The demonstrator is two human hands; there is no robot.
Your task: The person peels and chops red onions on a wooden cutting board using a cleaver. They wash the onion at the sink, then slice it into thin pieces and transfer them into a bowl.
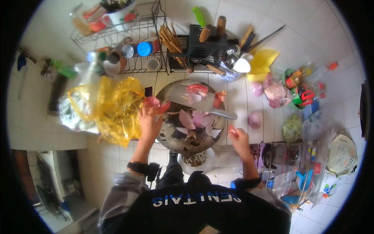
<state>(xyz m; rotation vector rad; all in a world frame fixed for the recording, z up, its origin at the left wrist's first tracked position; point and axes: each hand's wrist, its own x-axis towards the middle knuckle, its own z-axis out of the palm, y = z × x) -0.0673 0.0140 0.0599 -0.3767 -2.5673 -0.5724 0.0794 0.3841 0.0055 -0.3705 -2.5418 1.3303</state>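
Observation:
My left hand (149, 118) holds a piece of red meat (154, 104) at the left edge of a round, dark-stained chopping board (194, 143). My right hand (240, 140) is right of the board, its fingers closed on a small reddish piece (231, 130). Across the board lies a cleaver (192, 99) with a metal handle, pointing right. Pieces of peeled red onion (187, 119) lie below the blade. Red pieces (197, 88) lie at the board's top, and a reddish-brown piece (218, 99) at its right edge.
Yellow plastic bags (119, 108) lie left of the board. Right of it are red onions (255, 120), bagged meat (276, 93) and bottles (302, 95). A knife rack (204, 44) and wire shelf (140, 26) stand behind. A white bin (209, 163) with scraps sits below the board.

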